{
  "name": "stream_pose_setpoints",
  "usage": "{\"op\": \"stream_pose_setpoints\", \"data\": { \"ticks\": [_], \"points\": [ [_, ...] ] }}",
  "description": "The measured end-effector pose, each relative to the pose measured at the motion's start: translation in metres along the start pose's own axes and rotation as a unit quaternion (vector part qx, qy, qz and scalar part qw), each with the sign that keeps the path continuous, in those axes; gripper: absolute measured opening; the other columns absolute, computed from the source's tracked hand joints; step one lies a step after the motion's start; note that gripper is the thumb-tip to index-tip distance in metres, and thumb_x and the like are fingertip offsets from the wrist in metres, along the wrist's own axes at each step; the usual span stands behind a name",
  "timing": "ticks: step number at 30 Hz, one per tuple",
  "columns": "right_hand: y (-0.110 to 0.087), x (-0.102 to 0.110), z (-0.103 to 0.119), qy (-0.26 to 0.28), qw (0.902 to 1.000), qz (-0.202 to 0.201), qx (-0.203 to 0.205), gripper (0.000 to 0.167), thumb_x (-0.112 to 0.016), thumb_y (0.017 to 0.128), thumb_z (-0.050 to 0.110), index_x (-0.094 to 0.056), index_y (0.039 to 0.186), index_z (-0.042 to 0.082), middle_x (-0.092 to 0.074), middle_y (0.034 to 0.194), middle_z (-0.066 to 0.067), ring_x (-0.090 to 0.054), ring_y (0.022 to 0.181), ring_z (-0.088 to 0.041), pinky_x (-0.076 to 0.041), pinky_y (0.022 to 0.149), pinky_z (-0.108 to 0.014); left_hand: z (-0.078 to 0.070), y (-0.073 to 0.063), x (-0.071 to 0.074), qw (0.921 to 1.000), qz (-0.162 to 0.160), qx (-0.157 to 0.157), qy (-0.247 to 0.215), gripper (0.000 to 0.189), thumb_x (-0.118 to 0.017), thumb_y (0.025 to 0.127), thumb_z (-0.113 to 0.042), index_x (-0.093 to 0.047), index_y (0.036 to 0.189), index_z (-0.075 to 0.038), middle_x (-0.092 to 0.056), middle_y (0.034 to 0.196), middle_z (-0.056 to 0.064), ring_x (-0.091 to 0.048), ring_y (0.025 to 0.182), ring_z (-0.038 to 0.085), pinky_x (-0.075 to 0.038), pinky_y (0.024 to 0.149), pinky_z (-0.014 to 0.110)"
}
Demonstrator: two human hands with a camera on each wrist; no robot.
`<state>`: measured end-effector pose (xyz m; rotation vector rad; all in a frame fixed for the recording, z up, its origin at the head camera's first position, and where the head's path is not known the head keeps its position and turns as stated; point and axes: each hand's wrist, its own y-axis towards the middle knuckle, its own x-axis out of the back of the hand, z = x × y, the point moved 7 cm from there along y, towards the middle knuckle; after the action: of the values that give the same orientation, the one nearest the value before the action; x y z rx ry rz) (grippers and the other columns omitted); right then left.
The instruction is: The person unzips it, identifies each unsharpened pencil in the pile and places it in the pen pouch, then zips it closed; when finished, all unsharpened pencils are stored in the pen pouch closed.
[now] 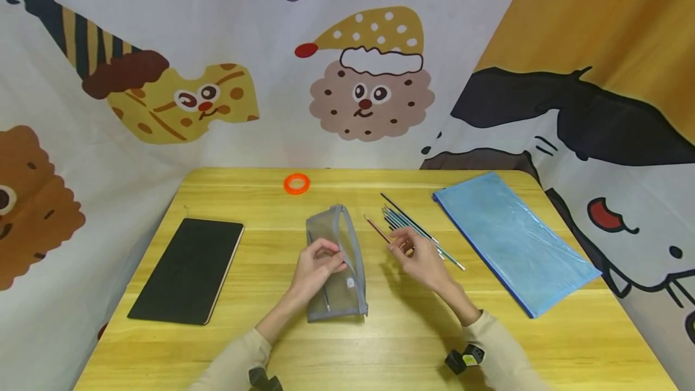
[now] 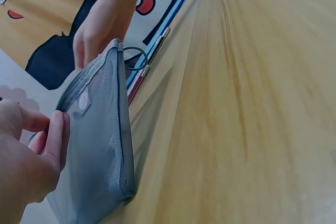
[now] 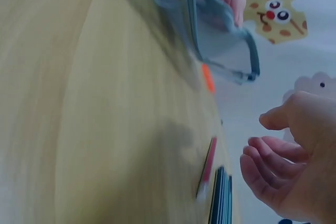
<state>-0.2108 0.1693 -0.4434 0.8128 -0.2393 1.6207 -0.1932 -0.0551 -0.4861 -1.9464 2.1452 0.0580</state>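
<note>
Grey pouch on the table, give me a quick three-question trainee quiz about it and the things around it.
1. Which hand pinches the grey pouch?
2. True or false: the orange ring lies inside the grey pouch.
3. Fill in: in the head view, the pencils lie between the grey pouch and the blue ____.

Key: 1. The left hand. 2. False; the orange ring lies on the table. 3. Folder.

A desk set-up, home or studio unclear: cartoon-printed cloth [image 1: 282, 107] hangs behind the wooden table [image 1: 380, 349], pencils [image 1: 400, 218] and notebook [image 1: 187, 270] atop it
</note>
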Motion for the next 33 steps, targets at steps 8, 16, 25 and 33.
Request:
{"op": "stream_pose_setpoints", "data": {
  "ticks": [8,16,25,33],
  "points": [
    [-0.008,0.021,-0.023,-0.054,0.9981,-0.028,-0.010,0.021,-0.075,0.086,0.000,-0.067,0.106,-0.002,-0.068,0.082,-0.006,-0.064,0.067,-0.012,-0.055,0.058,-0.020,0.003,-0.001,0.002,0.9999,0.005,0.005,0.012,0.019,-0.066,0.089,0.008,-0.058,0.106,0.011,-0.064,0.097,0.012,-0.068,0.080,0.013,-0.065,0.079,0.023],
    [-0.013,0.029,-0.036,-0.127,0.9908,-0.047,0.005,0.018,-0.077,0.085,0.002,-0.068,0.101,-0.001,-0.068,0.081,-0.008,-0.064,0.064,-0.014,-0.054,0.055,-0.023,0.005,-0.001,0.003,0.9998,0.007,0.008,0.018,0.019,-0.066,0.089,0.007,-0.058,0.106,0.011,-0.065,0.098,0.012,-0.069,0.080,0.014,-0.065,0.079,0.024],
    [-0.017,0.030,-0.049,-0.176,0.9834,-0.043,-0.005,0.016,-0.079,0.082,0.005,-0.071,0.096,0.004,-0.069,0.079,-0.005,-0.061,0.063,-0.011,-0.050,0.054,-0.024,0.006,-0.002,0.004,0.9997,0.013,0.008,0.018,0.019,-0.066,0.090,0.007,-0.058,0.106,0.011,-0.065,0.097,0.012,-0.068,0.081,0.014,-0.065,0.080,0.024],
    [-0.018,0.027,-0.053,-0.196,0.9801,-0.026,-0.020,0.012,-0.080,0.082,0.009,-0.073,0.092,0.007,-0.069,0.081,-0.003,-0.059,0.065,-0.011,-0.048,0.055,-0.024,0.006,-0.002,0.004,0.9994,0.021,0.007,0.025,0.019,-0.066,0.090,0.006,-0.058,0.106,0.011,-0.065,0.097,0.012,-0.069,0.081,0.014,-0.065,0.080,0.024]
  ]
}}
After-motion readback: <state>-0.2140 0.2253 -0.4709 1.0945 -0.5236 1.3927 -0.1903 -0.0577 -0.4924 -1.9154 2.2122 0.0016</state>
